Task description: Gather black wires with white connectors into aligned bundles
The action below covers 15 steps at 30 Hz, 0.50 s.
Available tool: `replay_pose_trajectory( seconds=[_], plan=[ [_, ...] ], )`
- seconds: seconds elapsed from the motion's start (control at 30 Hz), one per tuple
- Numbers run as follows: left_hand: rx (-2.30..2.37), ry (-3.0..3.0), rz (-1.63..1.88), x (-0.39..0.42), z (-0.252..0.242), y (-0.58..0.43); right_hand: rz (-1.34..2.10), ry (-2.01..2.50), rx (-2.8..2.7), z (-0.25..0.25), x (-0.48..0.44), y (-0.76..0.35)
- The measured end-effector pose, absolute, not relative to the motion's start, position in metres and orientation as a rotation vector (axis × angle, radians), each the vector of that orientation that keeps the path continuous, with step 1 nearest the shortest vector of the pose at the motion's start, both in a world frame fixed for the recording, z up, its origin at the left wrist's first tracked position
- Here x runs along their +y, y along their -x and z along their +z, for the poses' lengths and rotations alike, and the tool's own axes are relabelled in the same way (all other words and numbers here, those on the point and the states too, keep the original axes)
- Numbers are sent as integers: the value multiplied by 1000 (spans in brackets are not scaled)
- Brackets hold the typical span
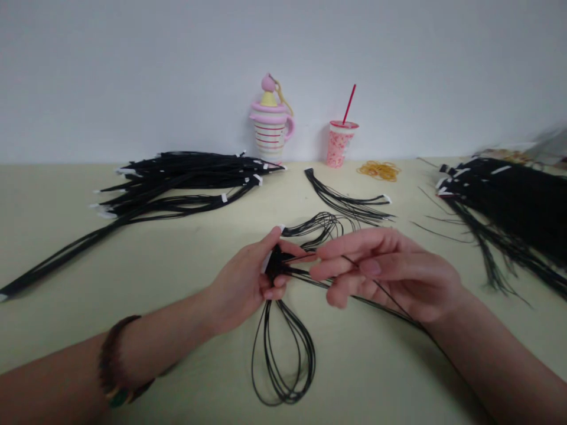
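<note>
Fingers (273, 293) of the left hand (243, 283) pinch a bunch of thin black wires (275, 264) above the pale table (53, 236), while the right hand (390, 271) grips strands of it between thumb and fingertips; loops (283, 360) hang below. Farther off, a pink paper cup (340, 147) holds a red straw (349, 104), beside a striped mug (270, 133) with a pink lid (268, 112).

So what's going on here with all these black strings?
A person is holding a bunch of thin black wires in their left hand, with long loops hanging down toward the table. The fingers of their right hand are pinching some of the strands. More black wires with white ends lie in a left pile and a right pile, and a smaller bunch lies just ahead.
</note>
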<state>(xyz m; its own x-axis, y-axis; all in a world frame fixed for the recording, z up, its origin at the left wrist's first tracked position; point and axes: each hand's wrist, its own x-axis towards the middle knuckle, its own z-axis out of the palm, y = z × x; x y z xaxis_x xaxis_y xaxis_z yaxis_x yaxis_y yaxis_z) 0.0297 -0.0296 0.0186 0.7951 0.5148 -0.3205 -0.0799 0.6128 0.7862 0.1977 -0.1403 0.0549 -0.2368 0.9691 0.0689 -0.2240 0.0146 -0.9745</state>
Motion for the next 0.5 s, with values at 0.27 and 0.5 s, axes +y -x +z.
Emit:
replay_pose_trajectory(
  seconds=[0.27,0.5],
  plan=[
    [610,-878,359,-28,20,-29,218,1499,-1218,64,-146,-230],
    [619,-903,362,-29,20,-29,383,1054,-962,69,-140,-232]
  ],
)
